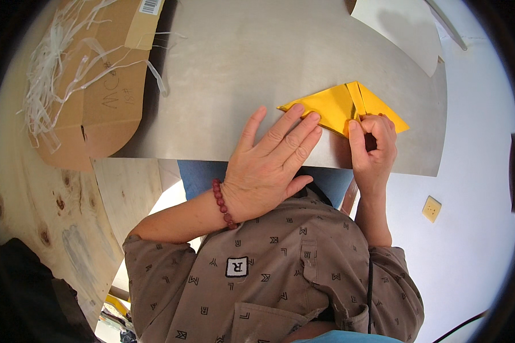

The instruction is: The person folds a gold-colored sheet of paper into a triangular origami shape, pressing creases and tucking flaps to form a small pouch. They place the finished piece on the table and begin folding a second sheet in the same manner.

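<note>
A folded sheet of shiny yellow paper [330, 103] lies on the grey metal tabletop [229, 63], with creases and a flap standing up near its middle. Flat and stretched out, my left hand [272, 148] rests its fingertips on the lower left edge of the paper. A red bead bracelet [222, 203] circles that wrist. My right hand [375, 143] pinches the paper's near edge between thumb and curled fingers, right of the middle. The part of the paper under those fingers is hidden.
At the left stands a brown cardboard box [106, 108], with white plastic strips [48, 80] hanging over it. A white sheet [409, 28] lies at the far right of the tabletop. Beyond the right edge is a pale wall with a cream socket [432, 209].
</note>
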{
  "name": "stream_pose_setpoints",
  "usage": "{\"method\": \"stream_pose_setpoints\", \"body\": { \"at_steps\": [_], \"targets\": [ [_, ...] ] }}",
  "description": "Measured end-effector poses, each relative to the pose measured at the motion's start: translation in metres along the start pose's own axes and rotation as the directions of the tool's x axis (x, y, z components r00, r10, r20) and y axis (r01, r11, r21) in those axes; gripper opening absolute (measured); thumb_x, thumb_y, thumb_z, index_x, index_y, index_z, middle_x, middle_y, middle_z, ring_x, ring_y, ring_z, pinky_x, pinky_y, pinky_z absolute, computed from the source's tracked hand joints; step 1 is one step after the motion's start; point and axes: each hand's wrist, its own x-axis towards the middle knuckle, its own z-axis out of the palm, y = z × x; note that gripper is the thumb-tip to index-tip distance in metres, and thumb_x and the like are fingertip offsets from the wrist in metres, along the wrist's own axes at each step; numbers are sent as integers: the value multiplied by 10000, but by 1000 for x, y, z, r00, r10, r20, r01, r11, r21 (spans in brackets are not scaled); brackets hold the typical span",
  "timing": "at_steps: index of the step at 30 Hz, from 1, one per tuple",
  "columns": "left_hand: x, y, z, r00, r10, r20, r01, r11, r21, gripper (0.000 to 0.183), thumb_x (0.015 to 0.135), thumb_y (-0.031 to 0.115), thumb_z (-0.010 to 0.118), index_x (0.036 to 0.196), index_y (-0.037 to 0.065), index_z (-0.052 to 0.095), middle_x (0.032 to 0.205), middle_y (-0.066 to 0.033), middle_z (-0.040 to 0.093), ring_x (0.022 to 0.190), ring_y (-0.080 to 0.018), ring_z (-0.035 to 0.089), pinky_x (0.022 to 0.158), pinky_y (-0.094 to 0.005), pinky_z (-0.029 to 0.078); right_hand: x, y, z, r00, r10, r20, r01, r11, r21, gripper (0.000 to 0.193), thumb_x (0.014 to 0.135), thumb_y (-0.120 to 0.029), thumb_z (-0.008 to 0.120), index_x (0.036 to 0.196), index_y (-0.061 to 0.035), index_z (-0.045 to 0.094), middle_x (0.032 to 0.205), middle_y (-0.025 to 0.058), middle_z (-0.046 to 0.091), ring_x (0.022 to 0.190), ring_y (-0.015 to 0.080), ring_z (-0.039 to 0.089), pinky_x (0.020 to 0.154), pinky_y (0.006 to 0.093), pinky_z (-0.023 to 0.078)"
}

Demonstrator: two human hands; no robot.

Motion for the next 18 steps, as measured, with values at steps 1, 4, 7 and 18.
{"method": "stream_pose_setpoints", "body": {
  "at_steps": [1,4,7,18],
  "targets": [
    [0,0,0,1000,-6,4,6,1000,-1,856,782,372,848,1521,53,556,1655,-91,460,1571,-272,377,1268,-609,237,0,0,0,1000,3,3,-3,1000,-2,220,864,-52,794,825,-92,581,801,36,630,818,257,547,869,400,412],
    [0,1,0,1000,-18,13,18,1000,1,865,783,376,851,1528,55,550,1656,-90,456,1579,-276,361,1270,-608,235,0,0,0,1000,11,11,-11,1000,-10,224,865,-52,793,824,-94,577,798,36,625,816,255,547,869,400,413],
    [1,1,1,1000,-22,17,22,1000,10,870,787,377,854,1534,55,545,1657,-89,453,1583,-282,351,1270,-608,234,0,0,0,1000,11,14,-10,1000,-16,225,865,-51,793,825,-96,576,794,35,620,812,252,551,870,401,416],
    [4,3,-3,995,-53,80,50,998,46,952,772,395,883,1588,97,493,1684,-82,425,1578,-372,340,1252,-637,211,2,1,4,998,-13,-55,14,1000,15,273,813,-49,822,772,-121,561,741,19,594,751,262,548,888,413,426]
  ]
}}
